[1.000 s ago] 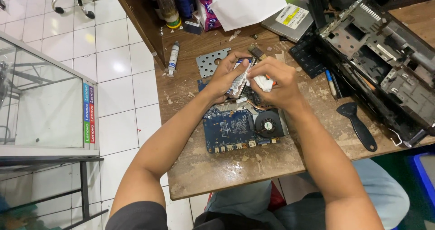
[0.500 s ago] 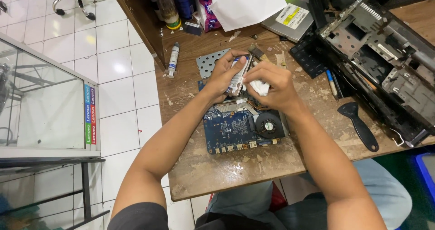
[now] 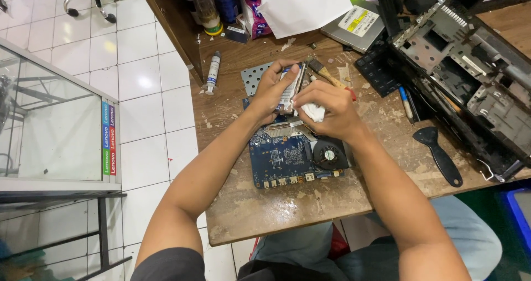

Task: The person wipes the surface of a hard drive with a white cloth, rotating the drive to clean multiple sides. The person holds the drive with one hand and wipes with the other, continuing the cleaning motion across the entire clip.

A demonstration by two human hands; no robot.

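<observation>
My left hand (image 3: 274, 90) holds a small flat rectangular module (image 3: 291, 89) upright on its edge above the wooden table (image 3: 265, 209). My right hand (image 3: 326, 110) is closed on a wad of white tissue (image 3: 315, 113) and presses it against the module's side. Just below both hands lies a blue circuit board (image 3: 279, 159) with a round black fan (image 3: 329, 155) at its right end. A perforated metal plate (image 3: 253, 77) lies behind my left hand.
A white syringe tube (image 3: 212, 72) lies at the table's left edge. A brush (image 3: 326, 73), a blue pen (image 3: 406, 102), a black plastic pry tool (image 3: 440, 154), a keyboard piece (image 3: 379, 71), a silver drive (image 3: 357, 24) and an opened laptop chassis (image 3: 470, 76) sit to the right. A glass cabinet (image 3: 55, 126) stands left.
Both hands have shifted slightly toward the far side of the table with the module; the tissue hand has moved along the module's side.
</observation>
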